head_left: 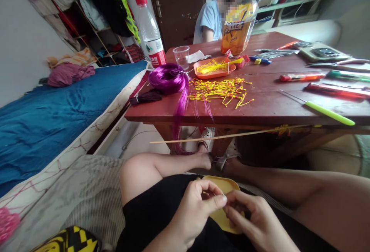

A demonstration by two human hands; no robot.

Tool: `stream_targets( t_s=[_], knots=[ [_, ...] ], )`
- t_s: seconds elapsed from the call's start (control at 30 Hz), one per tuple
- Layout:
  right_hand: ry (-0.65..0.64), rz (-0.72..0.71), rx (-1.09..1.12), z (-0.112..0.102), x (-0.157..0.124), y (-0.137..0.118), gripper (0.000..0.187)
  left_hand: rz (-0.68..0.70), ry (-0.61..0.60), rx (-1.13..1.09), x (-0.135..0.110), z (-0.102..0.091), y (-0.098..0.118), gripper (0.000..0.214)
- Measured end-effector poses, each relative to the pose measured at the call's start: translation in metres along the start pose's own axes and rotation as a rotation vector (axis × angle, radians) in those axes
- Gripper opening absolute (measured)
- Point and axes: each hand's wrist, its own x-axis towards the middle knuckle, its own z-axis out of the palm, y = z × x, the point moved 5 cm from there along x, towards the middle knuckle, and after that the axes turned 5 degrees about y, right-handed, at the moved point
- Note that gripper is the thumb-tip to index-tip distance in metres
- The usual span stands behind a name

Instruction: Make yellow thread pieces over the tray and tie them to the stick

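Note:
My left hand and my right hand meet over my lap, thumbs and fingertips pinched close together. Whatever they hold between the tips is too small or hidden to make out. Beneath them a yellow tray rests on my lap, partly covered by both hands. On the table ahead lies a loose pile of short yellow stems with reddish tips. A coil of purple thread sits left of the pile, its loose strands hanging over the table edge. Behind the pile is an orange dish with yellow strands in it.
The red-brown table holds a green-handled awl, cutters, a clear cup, a water bottle and a tea bottle. A thin stick spans the front edge. Another person sits opposite; a bed is left.

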Motion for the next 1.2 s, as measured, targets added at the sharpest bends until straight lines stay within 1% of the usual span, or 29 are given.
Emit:
stream_targets(
  t_s=[0.13, 0.2, 0.27, 0.33, 0.5, 0.63, 0.77, 1.0, 1.13, 1.2],
  knots=[
    [0.156, -0.041, 0.137, -0.001, -0.002, 0.005, 0.028, -0.030, 0.038, -0.116, -0.008, 0.000, 0.000, 0.018],
    [0.228, -0.084, 0.157, -0.001, -0.005, 0.006, 0.028, -0.087, 0.072, -0.198, -0.010, -0.002, -0.005, 0.017],
    [0.255, -0.150, 0.152, 0.000, -0.007, 0.004, 0.024, -0.144, 0.085, -0.265, -0.010, -0.004, -0.009, 0.017],
    [0.248, -0.233, 0.116, 0.000, -0.008, 0.000, 0.020, -0.198, 0.070, -0.306, -0.010, -0.004, -0.012, 0.017],
    [0.219, -0.432, -0.072, -0.006, -0.009, -0.015, 0.013, -0.279, -0.038, -0.346, -0.009, -0.001, -0.008, 0.017],
    [0.176, -0.545, -0.185, -0.009, -0.009, -0.026, 0.010, -0.337, -0.098, -0.365, -0.008, -0.001, -0.010, 0.016],
    [0.127, -0.612, -0.251, -0.009, -0.010, -0.030, 0.010, -0.374, -0.141, -0.336, -0.007, -0.001, -0.013, 0.013],
    [0.082, -0.744, -0.395, -0.008, -0.010, -0.033, 0.013, -0.357, -0.181, -0.309, -0.003, -0.001, -0.013, 0.017],
    [0.043, -0.746, -0.385, -0.007, -0.008, -0.032, 0.015, -0.363, -0.226, -0.315, -0.001, -0.002, -0.014, 0.029],
    [0.038, -0.733, -0.377, -0.007, -0.008, -0.031, 0.016, -0.349, -0.228, -0.316, -0.001, -0.003, -0.014, 0.031]
  ],
)
